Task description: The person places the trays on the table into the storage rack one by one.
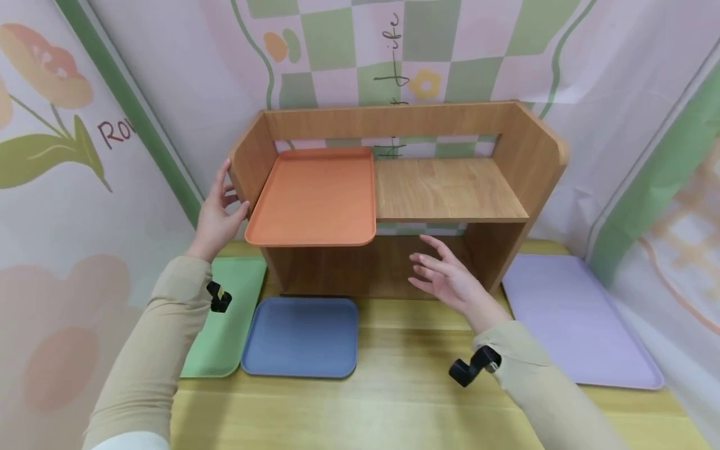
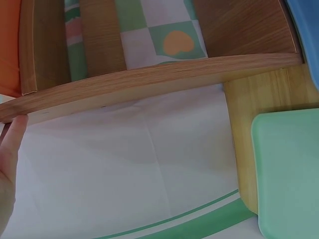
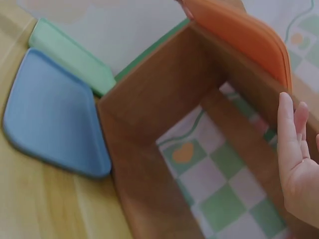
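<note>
A wooden desktop shelf (image 1: 450, 190) stands at the back of the table. On the left half of its upper board lies an orange tray (image 1: 317, 197), whose front edge juts out past the board. My left hand (image 1: 216, 215) touches the outside of the shelf's left side panel, thumb near the panel's front edge and fingers extended along it. In the left wrist view one fingertip (image 2: 20, 122) meets the panel's edge. In front of the lower compartment my right hand (image 1: 447, 275) hovers with fingers spread, holding nothing. It shows at the right wrist view's edge, beside the upper board.
A blue tray (image 1: 300, 337) lies on the table before the shelf's left part. Left of it is a green tray (image 1: 233, 312), partly covered by my left forearm. A purple tray (image 1: 574, 319) lies at the right. Printed fabric (image 1: 337, 56) hangs behind and around.
</note>
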Tool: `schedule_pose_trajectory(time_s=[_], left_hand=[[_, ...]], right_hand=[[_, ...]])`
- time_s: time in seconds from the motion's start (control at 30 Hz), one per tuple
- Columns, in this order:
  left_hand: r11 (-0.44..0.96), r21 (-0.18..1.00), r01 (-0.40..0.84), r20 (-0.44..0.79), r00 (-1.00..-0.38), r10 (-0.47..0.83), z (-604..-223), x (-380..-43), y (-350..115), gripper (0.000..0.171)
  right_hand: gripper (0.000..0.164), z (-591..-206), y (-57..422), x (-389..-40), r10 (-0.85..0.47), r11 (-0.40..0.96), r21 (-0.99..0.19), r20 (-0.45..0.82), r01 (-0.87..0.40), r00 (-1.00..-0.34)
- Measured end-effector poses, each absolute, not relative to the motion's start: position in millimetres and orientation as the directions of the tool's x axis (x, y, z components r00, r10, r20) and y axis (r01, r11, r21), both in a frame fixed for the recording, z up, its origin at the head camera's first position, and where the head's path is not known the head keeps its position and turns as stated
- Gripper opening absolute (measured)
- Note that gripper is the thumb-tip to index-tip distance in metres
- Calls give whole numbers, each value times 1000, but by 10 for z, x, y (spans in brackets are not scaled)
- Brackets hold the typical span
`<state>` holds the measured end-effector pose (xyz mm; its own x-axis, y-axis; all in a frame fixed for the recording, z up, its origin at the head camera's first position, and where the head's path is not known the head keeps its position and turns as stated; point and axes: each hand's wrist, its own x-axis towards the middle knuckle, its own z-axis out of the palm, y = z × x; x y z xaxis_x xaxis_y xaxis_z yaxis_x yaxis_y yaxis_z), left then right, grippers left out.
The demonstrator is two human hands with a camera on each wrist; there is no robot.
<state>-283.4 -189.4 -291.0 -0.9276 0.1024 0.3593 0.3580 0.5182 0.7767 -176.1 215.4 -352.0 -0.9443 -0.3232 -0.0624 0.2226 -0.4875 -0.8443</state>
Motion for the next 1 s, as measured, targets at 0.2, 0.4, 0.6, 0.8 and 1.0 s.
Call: schedule_pose_trajectory(time_s=[0.2, 0.4, 0.6, 0.8, 1.0], left_hand=[[517, 777, 359, 363, -927, 98, -2904, -2818, -1906, 85], [514, 767, 383, 381, -917, 116, -2931, -2830, -1906, 85], [518, 768, 377, 378, -919, 109, -2917, -2826, -1915, 85], [511, 771, 379, 378, -919, 111, -2915, -2828, -1910, 85], [517, 766, 382, 378, -918, 118, -2924, -2825, -1906, 84]], right_hand=[[35, -3784, 2457, -1609, -367, -513, -831, -13, 214, -930], [35, -4148, 2903, -1393, -415, -606, -758, 43, 241, -909], [43, -4505, 3486, -1206, -434, -757, -595, 150, 270, -888], [44, -4736, 4127, -964, -391, -836, -477, 172, 271, -904], [39, -4861, 4718, -665, -198, -846, -516, 76, 131, -977]])
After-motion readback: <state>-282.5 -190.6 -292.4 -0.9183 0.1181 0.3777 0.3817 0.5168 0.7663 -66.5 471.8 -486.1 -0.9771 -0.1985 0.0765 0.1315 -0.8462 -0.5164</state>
